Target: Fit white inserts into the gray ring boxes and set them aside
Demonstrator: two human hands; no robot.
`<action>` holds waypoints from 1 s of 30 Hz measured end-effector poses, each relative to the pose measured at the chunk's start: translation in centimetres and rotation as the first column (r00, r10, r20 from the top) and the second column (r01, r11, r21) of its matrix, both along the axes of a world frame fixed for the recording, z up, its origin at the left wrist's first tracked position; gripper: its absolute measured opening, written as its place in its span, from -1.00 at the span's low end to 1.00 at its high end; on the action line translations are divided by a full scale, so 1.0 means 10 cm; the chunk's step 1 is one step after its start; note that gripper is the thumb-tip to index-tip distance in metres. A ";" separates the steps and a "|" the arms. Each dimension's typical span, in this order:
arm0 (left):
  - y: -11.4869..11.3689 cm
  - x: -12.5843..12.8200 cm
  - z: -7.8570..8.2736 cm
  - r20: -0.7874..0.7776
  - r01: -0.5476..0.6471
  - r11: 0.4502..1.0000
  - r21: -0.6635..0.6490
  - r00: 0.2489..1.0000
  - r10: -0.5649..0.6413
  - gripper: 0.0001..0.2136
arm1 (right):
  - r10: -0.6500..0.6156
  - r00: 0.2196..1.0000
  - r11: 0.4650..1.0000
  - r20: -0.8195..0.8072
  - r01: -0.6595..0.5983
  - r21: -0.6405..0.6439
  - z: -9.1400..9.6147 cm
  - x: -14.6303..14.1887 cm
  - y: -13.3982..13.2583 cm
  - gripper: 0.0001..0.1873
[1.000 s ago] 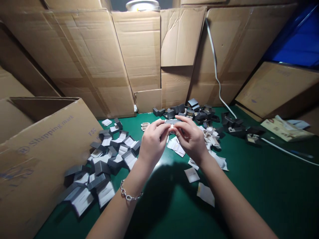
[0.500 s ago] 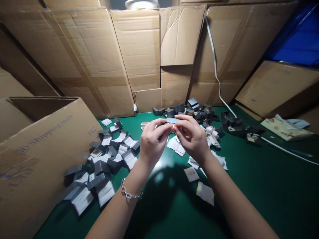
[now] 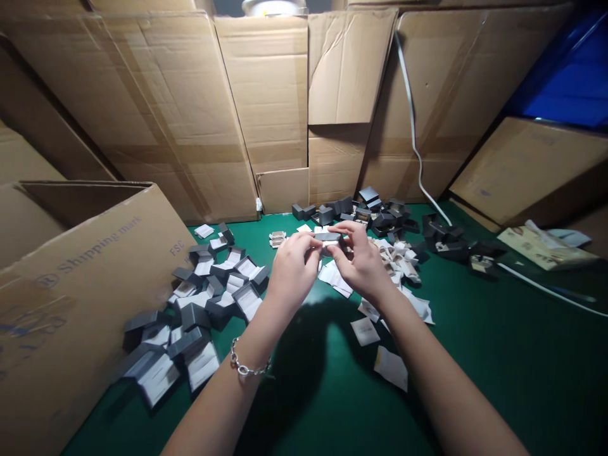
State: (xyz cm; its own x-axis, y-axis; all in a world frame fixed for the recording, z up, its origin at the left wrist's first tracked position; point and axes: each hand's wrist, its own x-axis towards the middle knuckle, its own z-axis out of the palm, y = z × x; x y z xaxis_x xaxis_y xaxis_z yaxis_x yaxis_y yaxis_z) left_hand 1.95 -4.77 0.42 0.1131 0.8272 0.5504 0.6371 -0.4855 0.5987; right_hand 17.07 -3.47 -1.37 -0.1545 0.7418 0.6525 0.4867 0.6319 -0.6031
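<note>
Small grey box (image 3: 329,237): is sitting between the two hands, just right of the middle of the frame, above the table (image 3: 498,354); a white part is showing along its near side.
Left hand (image 3: 292,266): is pinching the box's left end, thumb and fingers closing on it.
Right hand (image 3: 361,263): is gripping the right end, thumb reaching below and fingers bending over the far side.
Bracelet (image 3: 243,368): is circling the left wrist, its silver links showing at lower centre-left.
Grey boxes with white insides (image 3: 194,315): are lying heaped at centre-left, many of them standing open.
Darker boxes (image 3: 326,215): are lying in a loose row beyond the hands, running toward the right of the frame.
White slips (image 3: 335,278): are lying scattered beneath and beside the right hand.
White square (image 3: 365,331): is lying below the right wrist, near a creased paper piece (image 3: 391,367).
Large carton (image 3: 104,278): is filling the left edge, its side bearing the words "Shipping mark".
Cardboard panels (image 3: 266,95): are standing across the top.
White cable (image 3: 412,120): is hanging down them at upper right.
Patterned packet (image 3: 546,247): is lying at the right edge.
</note>
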 end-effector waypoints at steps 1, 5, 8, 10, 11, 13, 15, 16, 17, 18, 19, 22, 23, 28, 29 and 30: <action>0.01 0.00 -0.01 0.006 -0.010 1.000 -0.013 1.000 0.010 -0.89 | 0.003 0.999 0.999 -0.036 -0.004 -0.035 -0.02 0.00 0.00 -0.62; 0.02 -0.01 -0.02 0.033 -0.037 0.997 -0.067 0.999 0.039 -0.93 | 0.010 0.997 0.995 -0.073 -0.017 -0.095 -0.03 0.00 0.00 -0.53; 0.02 -0.01 -0.03 0.017 0.007 0.995 -0.100 1.000 -0.005 -0.73 | 0.035 0.999 0.997 -0.030 -0.037 -0.065 0.02 0.01 -0.02 -0.58; 0.01 -0.01 -0.02 -0.023 0.037 0.994 -0.104 0.999 -0.039 -0.72 | 0.038 0.999 0.998 0.019 -0.037 -0.045 0.06 0.03 -0.04 -0.62; 0.01 0.00 -0.01 -0.043 0.043 0.994 -0.102 0.998 -0.048 -0.74 | 0.027 0.999 0.999 0.044 -0.025 -0.044 0.08 0.04 -0.04 -0.64; 0.01 0.00 0.01 -0.069 0.049 0.993 -0.110 0.996 -0.057 -0.77 | 0.004 0.996 0.999 0.091 0.001 -0.050 0.10 0.06 -0.05 -0.66; 0.01 -0.01 0.02 -0.086 0.056 0.988 -0.146 0.994 -0.069 -0.78 | 0.008 0.992 0.998 0.124 -0.001 -0.055 0.12 0.07 -0.05 -0.66; 0.01 -0.02 0.02 -0.099 0.063 0.984 -0.166 0.992 -0.080 -0.78 | 0.020 0.990 0.998 0.139 -0.012 -0.057 0.12 0.08 -0.05 -0.66; 0.02 -0.03 0.01 -0.114 0.071 0.980 -0.184 0.989 -0.093 -0.78 | 0.034 0.988 0.998 0.154 -0.026 -0.054 0.11 0.08 -0.04 -0.67; 0.04 -0.05 0.01 -0.132 0.080 0.977 -0.195 0.985 -0.107 -0.78 | 0.048 0.984 0.998 0.170 -0.040 -0.051 0.11 0.08 -0.04 -0.68; 0.05 -0.06 -0.01 -0.152 0.093 0.975 -0.200 0.980 -0.125 -0.78 | 0.058 0.981 0.998 0.186 -0.050 -0.046 0.11 0.08 -0.03 -0.69; 0.10 -0.12 -0.03 -0.201 0.157 0.964 -0.215 0.959 -0.201 -0.78 | 0.063 0.969 0.997 0.237 -0.052 -0.054 0.12 0.08 -0.04 -0.70; 0.11 -0.14 -0.02 -0.207 0.178 0.956 -0.232 0.952 -0.227 -0.77 | 0.067 0.966 0.996 0.249 -0.051 -0.069 0.14 0.08 -0.04 -0.69; 0.11 -0.24 0.05 -0.078 0.343 0.851 -0.398 0.911 -0.404 -0.80 | 0.145 0.967 0.969 0.208 -0.097 -0.226 0.25 0.09 -0.12 -0.63; 0.11 -0.24 0.05 -0.036 0.383 0.814 -0.437 0.897 -0.441 -0.81 | 0.157 0.972 0.961 0.177 -0.108 -0.255 0.26 0.09 -0.13 -0.62; 0.11 -0.24 0.05 0.009 0.418 0.776 -0.472 0.883 -0.470 -0.82 | 0.162 0.977 0.954 0.140 -0.118 -0.276 0.28 0.09 -0.15 -0.63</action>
